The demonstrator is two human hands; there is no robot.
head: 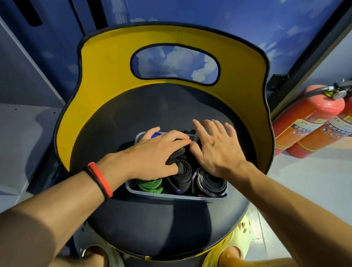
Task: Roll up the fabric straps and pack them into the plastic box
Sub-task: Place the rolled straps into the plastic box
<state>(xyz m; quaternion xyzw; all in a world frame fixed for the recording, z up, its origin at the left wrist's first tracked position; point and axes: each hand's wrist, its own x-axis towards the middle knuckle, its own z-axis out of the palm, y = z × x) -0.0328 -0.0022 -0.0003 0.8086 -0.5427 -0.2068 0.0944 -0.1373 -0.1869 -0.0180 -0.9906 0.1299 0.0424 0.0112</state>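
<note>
A clear plastic box [172, 196] stands on the black seat of a chair [163, 223]. Rolled straps fill it: a green roll [149, 186] at the near left, a black roll [179, 175] in the middle, a dark grey roll [209, 183] at the near right, and a blue one [156, 135] at the far left. My left hand [156, 153] lies flat over the left rolls, fingers straight and pressing down. My right hand [216, 145] is spread over the box's far right side, its fingers extended. What lies under the palms is hidden.
The chair has a tall yellow backrest [104, 68] with a cut-out handle, curving round the seat. Two red fire extinguishers [319, 121] lean against the wall at the right. My feet in pale clogs [231, 253] are under the seat's front edge.
</note>
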